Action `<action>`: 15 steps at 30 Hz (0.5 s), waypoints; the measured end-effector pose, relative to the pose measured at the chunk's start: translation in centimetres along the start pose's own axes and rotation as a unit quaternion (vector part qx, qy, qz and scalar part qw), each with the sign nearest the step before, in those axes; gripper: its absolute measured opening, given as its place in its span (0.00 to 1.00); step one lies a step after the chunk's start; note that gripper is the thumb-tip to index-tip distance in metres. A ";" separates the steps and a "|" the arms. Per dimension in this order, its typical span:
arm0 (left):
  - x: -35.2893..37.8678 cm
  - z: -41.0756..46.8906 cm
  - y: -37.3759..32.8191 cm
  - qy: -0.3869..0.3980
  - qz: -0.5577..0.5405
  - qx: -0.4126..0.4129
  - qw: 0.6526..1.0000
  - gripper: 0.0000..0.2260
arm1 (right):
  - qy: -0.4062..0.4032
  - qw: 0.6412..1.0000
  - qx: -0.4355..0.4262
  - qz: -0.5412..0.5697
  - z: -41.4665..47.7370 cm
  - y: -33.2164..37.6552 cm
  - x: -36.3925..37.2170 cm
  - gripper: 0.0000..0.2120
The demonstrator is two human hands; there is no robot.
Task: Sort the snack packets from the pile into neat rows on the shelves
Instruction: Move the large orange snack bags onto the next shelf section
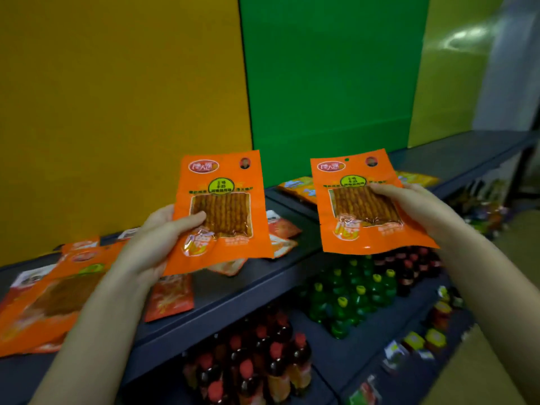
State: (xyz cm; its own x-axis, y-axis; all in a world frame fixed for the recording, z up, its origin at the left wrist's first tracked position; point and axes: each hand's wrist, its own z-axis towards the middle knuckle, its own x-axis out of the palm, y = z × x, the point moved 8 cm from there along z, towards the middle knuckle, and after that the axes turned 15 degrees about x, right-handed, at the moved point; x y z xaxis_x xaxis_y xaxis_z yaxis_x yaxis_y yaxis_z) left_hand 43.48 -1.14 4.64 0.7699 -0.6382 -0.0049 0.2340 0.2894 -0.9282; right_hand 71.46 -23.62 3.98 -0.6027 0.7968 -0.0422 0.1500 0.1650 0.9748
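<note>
I hold two matching orange snack packets upright above the dark top shelf [233,293]. My left hand [152,244] grips the lower left corner of the left packet [225,200], thumb across its clear window. My right hand [418,206] grips the right packet [359,206] from its right side, fingers over the window. A pile of orange packets [52,296] lies flat on the shelf at the left, partly hidden by my left forearm. Smaller red-and-white packets [282,233] lie behind the left packet.
Yellow-blue packets [301,187] lie further back on the shelf, with more yellow packets [418,178] to the right. Green bottles [350,296] and red-capped bottles [263,366] fill the lower shelf. Yellow and green wall panels stand behind the shelf.
</note>
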 end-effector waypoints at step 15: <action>31.8 -0.5 5.8 0.108 -0.052 -0.042 0.992 0.05 | -0.084 0.994 0.052 0.039 0.4 -5.6 -30.3 0.08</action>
State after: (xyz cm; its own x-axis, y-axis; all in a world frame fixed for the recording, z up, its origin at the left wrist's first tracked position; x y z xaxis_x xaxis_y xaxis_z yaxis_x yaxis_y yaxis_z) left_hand 69.02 -20.14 -1.06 0.5966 -0.8022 0.0216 0.2487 0.1593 -0.9554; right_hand 89.19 -48.46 -0.26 -0.4485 0.8937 -0.0117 0.2758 0.1509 0.9493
